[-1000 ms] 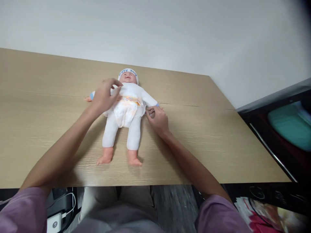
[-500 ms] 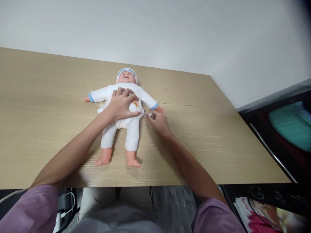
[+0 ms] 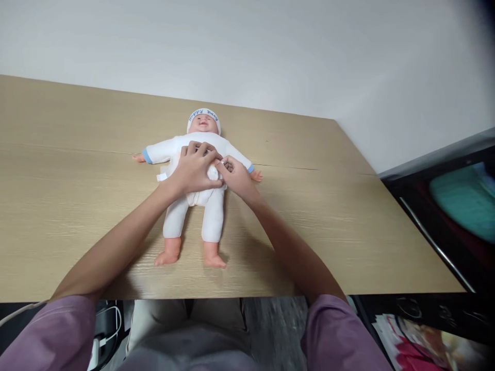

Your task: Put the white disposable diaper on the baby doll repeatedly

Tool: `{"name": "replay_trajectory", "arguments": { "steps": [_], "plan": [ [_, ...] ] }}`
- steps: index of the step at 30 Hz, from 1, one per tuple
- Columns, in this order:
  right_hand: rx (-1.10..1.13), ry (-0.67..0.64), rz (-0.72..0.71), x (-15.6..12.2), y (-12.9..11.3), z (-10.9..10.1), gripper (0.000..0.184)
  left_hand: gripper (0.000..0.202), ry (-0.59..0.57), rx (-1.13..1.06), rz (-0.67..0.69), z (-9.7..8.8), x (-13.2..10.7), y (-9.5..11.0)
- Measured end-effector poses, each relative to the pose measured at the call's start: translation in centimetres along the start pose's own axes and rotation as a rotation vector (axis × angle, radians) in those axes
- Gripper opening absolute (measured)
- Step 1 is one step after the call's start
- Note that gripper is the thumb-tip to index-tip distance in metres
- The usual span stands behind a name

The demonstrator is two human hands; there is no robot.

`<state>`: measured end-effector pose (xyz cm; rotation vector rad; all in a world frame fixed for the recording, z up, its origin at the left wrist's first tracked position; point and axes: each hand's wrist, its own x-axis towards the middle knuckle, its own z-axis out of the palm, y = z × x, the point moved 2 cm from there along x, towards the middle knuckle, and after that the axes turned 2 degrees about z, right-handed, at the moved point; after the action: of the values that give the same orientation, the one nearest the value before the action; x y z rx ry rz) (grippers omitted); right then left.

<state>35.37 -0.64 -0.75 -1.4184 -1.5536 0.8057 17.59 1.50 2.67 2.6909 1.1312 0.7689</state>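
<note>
A baby doll [image 3: 212, 221] in a white suit with blue cuffs lies on its back, feet towards me. Around its hips is a white diaper [image 3: 200, 198]. My left hand [image 3: 194, 169] lies spread over the front of the diaper and belly, thumb and fingers apart. Against the diaper's right side, my right hand [image 3: 237, 178] pinches a small white diaper tab [image 3: 221, 163], mostly hidden by the fingers. Another white tab [image 3: 161, 176] sticks out loose on the left side. A white cap [image 3: 203, 113] with blue lettering covers the doll's head.
The doll rests on a wood-grain table [image 3: 328, 226] that meets a pale wall [image 3: 232, 46] at the back. At the right stands a dark object with a teal panel [image 3: 464, 201]. Below it are papers [image 3: 390, 335]. A white cable [image 3: 23, 310] runs at the lower left.
My right hand has moved left and up, bringing the pinched tab from beside the doll's hip onto the diaper's front. My left hand stays spread in place.
</note>
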Motion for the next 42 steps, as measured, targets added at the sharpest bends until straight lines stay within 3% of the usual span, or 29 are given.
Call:
{"name": "replay_trajectory", "arguments": {
  "steps": [4, 8, 10, 13, 15, 17, 20, 23, 27, 29, 32, 35, 38, 42],
  "plan": [
    [-0.120, 0.195, -0.249, -3.2, -0.6, 0.4, 0.041, 0.071, -0.060, -0.089, -0.017, -0.3, 0.2, -0.6],
    [-0.283, 0.092, -0.417, -6.1, -0.3, 0.4, 0.057, 0.095, -0.183, -0.377, 0.011, -2.3, 0.1, -2.2],
    [-0.347, 0.044, -0.426, -6.6, 0.3, 0.4, 0.064, 0.088, -0.186, -0.538, -0.005, -3.6, -0.4, -3.8],
    [-0.378, 0.032, -0.449, -6.5, 0.9, 0.4, 0.070, 0.063, -0.022, -0.577, -0.162, -4.9, -1.9, -7.1],
    [-0.370, 0.043, -0.467, -6.4, 1.1, 0.5, 0.071, 0.055, 0.025, -0.556, -0.283, -4.9, -3.1, -9.2],
    [-0.362, 0.052, -0.469, -6.3, 1.2, 0.6, 0.071, 0.056, -0.065, -0.610, -0.379, -4.4, -4.1, -10.7],
    [-0.359, 0.049, -0.452, -6.4, 1.3, 0.6, 0.069, 0.060, -0.205, -0.775, -0.463, -3.4, -4.8, -11.6],
    [-0.349, 0.046, -0.454, -6.4, 1.3, 0.5, 0.068, 0.060, -0.163, -0.870, -0.477, -2.6, -4.7, -11.9],
    [-0.345, 0.100, -0.455, -6.4, 0.1, -0.2, 0.062, 0.044, 0.130, -0.607, -0.558, -2.5, -5.8, -12.8],
    [-0.343, 0.134, -0.468, -6.3, -1.4, -0.3, 0.058, 0.038, 0.195, -0.387, -0.554, -2.8, -7.2, -13.0],
    [-0.334, 0.121, -0.506, -5.4, -4.4, 0.2, 0.051, 0.043, 0.115, -0.177, -0.432, -3.1, -9.4, -12.7],
    [-0.380, 0.029, -0.530, -3.1, -6.9, 1.8, 0.041, 0.045, 0.001, -0.142, -0.360, -3.2, -10.7, -12.6],
    [-0.479, -0.109, -0.542, -0.3, -8.1, 3.8, 0.031, 0.047, -0.096, -0.237, -0.394, -3.2, -10.7, -13.1],
    [-0.517, -0.239, -0.513, 2.0, -7.7, 5.4, 0.026, 0.051, -0.180, -0.472, -0.468, -3.5, -10.2, -13.7]
  ]
}}
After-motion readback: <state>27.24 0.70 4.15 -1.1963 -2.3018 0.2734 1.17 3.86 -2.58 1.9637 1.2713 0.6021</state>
